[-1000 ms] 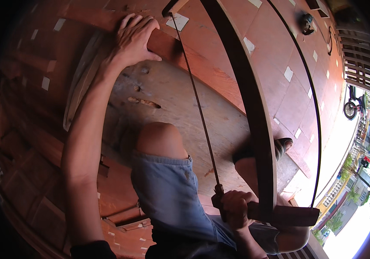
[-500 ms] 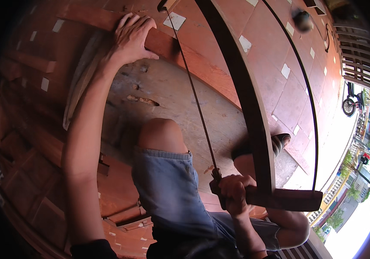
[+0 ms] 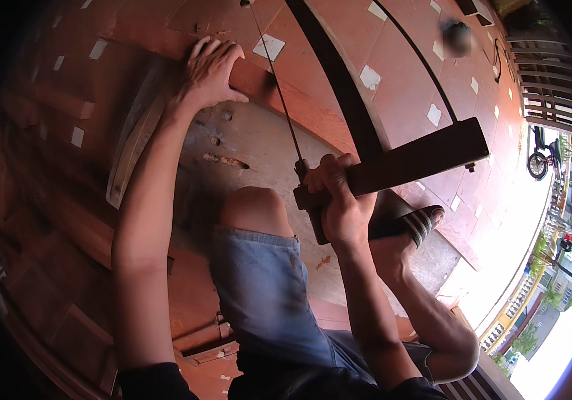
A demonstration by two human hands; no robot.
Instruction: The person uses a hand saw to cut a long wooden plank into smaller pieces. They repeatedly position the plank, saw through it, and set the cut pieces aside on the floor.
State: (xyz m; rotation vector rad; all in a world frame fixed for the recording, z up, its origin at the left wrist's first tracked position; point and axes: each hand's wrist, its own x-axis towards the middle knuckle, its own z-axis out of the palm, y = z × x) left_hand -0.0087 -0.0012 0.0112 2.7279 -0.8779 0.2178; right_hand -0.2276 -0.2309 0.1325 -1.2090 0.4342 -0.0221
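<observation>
My left hand (image 3: pixel 210 75) is closed over a long reddish wooden plank (image 3: pixel 312 110), its fingers across the far edge and the thumb at the near side. The plank lies along a worn wooden bench board (image 3: pixel 279 150) with gouged holes. My right hand (image 3: pixel 344 210) grips the handle end of a large wooden frame saw (image 3: pixel 426 152). The thin saw blade (image 3: pixel 278 83) crosses the plank just right of my left hand. Alongside it run the saw's dark middle beam and a tension cord or rod on the right. The far end of the frame leaves the view at the top.
My bare knee (image 3: pixel 256 210) presses near the bench board, and my sandalled foot (image 3: pixel 419 225) rests at its right part. Red floor tiles (image 3: pixel 406 87) with white insets surround it. More timber (image 3: pixel 52 110) lies at left. A slatted railing (image 3: pixel 556 87) and a motorbike (image 3: pixel 539 160) appear at right.
My right hand has pushed the saw forward, away from me, and its end bar has tilted up at the right. The left hand stays on the plank.
</observation>
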